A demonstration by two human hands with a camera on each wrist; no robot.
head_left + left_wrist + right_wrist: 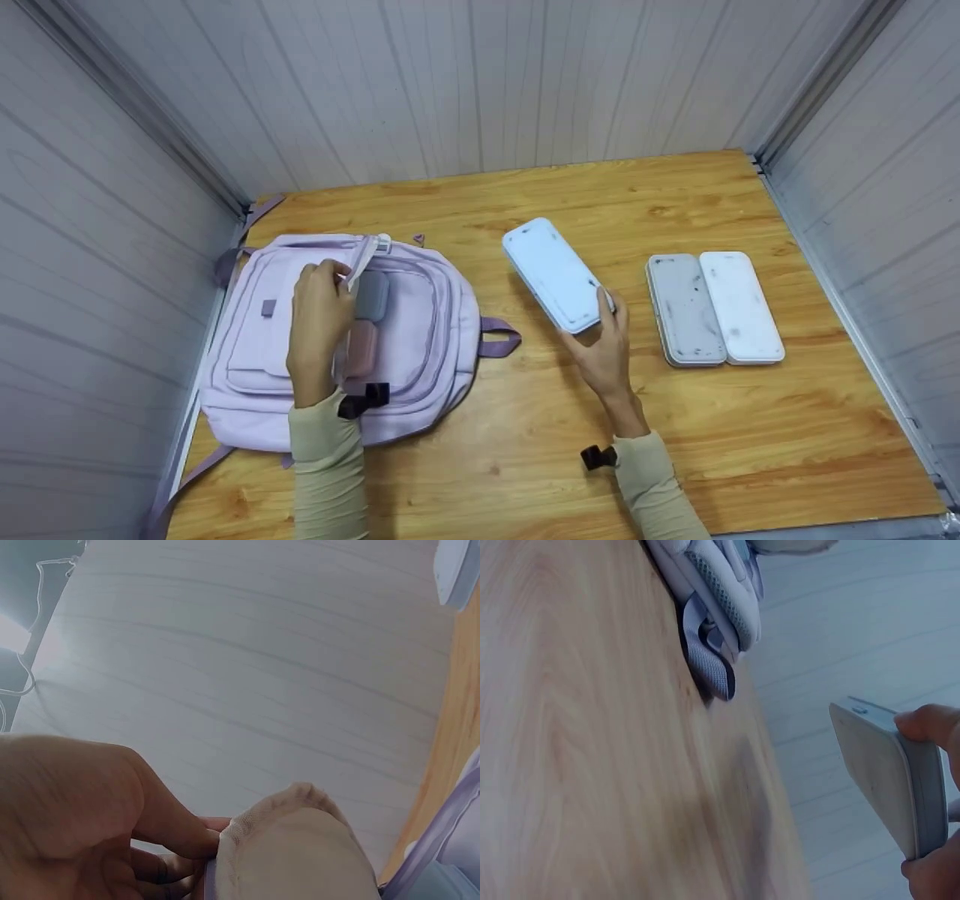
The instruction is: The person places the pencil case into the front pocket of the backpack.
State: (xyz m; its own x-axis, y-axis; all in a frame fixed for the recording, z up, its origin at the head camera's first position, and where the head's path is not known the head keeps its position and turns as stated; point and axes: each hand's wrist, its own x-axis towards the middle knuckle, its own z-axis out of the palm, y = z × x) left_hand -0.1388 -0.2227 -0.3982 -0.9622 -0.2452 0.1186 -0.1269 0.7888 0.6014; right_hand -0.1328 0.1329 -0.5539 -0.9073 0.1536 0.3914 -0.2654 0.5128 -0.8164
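Observation:
A lilac backpack lies on its back at the left of the table, its front compartment unzipped. My left hand pinches the edge of its raised flap between thumb and fingers. Inside the opening sit a grey-blue case and a pink case, partly hidden by the flap and hand. My right hand grips a light blue pencil case by its near end, thumb on one side and fingers on the other. In the right wrist view this case is tilted above the table, its shadow below.
To the right, a grey case and a white case lie side by side on the wooden table. The backpack's top loop points towards the right hand. Grey panel walls stand at the back and both sides.

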